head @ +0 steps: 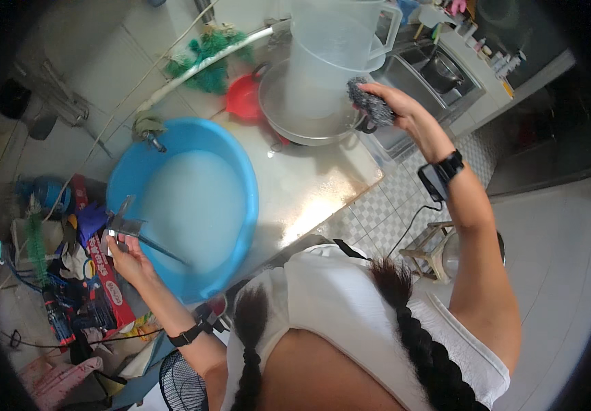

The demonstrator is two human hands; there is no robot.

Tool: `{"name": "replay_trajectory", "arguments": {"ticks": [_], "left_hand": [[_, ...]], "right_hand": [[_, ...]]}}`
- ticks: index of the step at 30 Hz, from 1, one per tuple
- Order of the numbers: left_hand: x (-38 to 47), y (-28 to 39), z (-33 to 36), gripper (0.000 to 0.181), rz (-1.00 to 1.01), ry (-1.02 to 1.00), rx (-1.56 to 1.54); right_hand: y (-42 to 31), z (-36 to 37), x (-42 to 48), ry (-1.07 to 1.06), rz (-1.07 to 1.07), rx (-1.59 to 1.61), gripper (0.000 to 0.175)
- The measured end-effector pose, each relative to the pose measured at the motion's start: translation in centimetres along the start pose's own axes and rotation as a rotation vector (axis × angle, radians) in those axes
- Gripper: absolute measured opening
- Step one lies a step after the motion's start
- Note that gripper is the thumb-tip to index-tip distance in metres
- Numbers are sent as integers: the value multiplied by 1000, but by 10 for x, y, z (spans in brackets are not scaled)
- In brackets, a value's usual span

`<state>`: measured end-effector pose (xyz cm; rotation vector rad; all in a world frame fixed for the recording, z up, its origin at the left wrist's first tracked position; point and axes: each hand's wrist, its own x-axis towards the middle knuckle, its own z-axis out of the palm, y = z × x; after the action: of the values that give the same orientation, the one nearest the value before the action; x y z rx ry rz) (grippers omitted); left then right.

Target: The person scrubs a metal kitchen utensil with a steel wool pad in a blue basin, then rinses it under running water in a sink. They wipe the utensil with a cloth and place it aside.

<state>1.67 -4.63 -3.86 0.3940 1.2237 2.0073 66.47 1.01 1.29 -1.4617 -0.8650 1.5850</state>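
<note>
A blue plastic basin (250, 205) of cloudy water stands on the wet counter (305, 180). At its left rim, my left hand (133, 259) grips a dark flat object with a long thin edge (161, 250), which slants down towards the water; its exact kind is unclear. My right hand (395, 105) holds a grey metal scouring pad (372, 105), raised near the right rim of a wide metal pan (305, 137). In or behind that pan rises a large translucent plastic measuring jug (326, 56) with a handle; another translucent vessel seems nested with it.
A red plastic bowl (241, 97) sits behind the pan. A tap (155, 143) wrapped in cloth overhangs the basin. The metal sink (406, 77) is at the upper right, with a pot (442, 72) beyond. Tools, a green bottle brush (36, 246) and a red box (110, 287) crowd the left.
</note>
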Motion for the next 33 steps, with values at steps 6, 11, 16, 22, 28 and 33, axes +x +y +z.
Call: {"name": "replay_trajectory", "arguments": {"ticks": [6,11,16,22,28,33], "left_hand": [[-5,7,-2,35,13,101,32],[-8,10,-5,36,2,80,19],[-15,12,-3,39,-11,118,56],[-31,18,8,42,-14,51,47],[-51,20,22,40,11,-20,-7],[-56,25,14,39,0,57,-8]], "right_hand": [[44,6,91,92,97,35,51],[64,14,103,-41,-16,11,45],[62,47,67,254,28,145,38],[80,198,14,114,-310,36,27],[55,425,-6,-304,-1077,-466,27],[45,494,-19,-249,-1162,-619,18]]}}
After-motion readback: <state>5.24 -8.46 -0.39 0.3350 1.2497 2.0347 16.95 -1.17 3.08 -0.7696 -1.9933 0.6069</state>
